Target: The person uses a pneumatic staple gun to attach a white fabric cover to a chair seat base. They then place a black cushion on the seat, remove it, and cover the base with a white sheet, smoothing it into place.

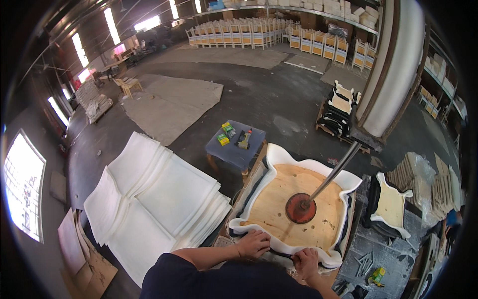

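Note:
A plywood seat panel [271,194] lies underside up on a work stand. White foam [286,152] wraps up around its rim, with black cover fabric [259,187] outside it. A round red press plate [300,208] on a slanting metal rod [334,171] bears on the panel's middle. At the near edge, my left hand [254,244] has its fingers curled over the foam rim. To its right, my right hand [305,261] is closed on the same edge, where a strip of black fabric shows between the hands. My fingertips are partly hidden.
White foam sheets [174,192] are stacked at left. A small blue-topped stool [239,149] beyond carries a tool [244,139] and yellow-green boxes [226,130]. A thick column [393,70] rises at right. Another padded seat [390,207] and a loose box [378,275] lie to the right.

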Tool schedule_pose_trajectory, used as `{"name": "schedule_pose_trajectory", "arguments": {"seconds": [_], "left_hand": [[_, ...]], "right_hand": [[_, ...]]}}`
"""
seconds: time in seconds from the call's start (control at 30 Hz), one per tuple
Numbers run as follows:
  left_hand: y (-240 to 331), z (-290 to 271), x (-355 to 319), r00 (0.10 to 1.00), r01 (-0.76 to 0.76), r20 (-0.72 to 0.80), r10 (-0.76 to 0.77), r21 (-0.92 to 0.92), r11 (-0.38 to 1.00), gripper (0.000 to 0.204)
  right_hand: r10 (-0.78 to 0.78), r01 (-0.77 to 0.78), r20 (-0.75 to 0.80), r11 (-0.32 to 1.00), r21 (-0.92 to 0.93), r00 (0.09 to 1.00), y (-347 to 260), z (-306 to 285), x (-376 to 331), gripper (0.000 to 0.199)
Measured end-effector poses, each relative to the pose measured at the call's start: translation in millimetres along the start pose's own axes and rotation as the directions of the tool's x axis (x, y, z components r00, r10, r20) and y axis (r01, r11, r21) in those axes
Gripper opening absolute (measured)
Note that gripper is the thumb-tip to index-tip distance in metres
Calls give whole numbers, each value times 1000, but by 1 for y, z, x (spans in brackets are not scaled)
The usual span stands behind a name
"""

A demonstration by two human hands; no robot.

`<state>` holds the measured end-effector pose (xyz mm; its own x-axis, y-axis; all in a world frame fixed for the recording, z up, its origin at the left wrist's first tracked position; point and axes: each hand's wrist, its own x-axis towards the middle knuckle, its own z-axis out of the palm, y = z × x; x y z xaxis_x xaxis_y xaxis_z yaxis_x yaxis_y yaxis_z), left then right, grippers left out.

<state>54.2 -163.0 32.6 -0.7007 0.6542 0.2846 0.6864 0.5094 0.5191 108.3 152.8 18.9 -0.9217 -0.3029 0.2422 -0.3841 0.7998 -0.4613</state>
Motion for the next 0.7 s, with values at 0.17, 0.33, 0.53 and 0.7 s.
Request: {"name": "schedule_pose_trajectory", "arguments": {"seconds": [0.17, 0.33, 0.53, 0.7], "left_hand": [[-4, -2, 4, 1000, -20, -9, 20, 9, 1000, 15], [-8, -3, 3, 1000, -29, 5, 29, 51, 998, 17], [-8, -2, 3, 999, -27, -44, 27, 1, 1000, 17], [-14, -7, 2, 999, -30, -29, 29, -29, 999, 18]], "right_hand": [[-7, 8, -37, 1000, 17, 999, -3, 2, -2, 14], [13, -14, -34, 1000, -26, 999, -8, 3, -1, 15], [18, -18, -54, 1000, 11, 998, -11, 4, 1, 15], [46, -46, -31, 999, -13, 998, -14, 11, 1, 14]]}}
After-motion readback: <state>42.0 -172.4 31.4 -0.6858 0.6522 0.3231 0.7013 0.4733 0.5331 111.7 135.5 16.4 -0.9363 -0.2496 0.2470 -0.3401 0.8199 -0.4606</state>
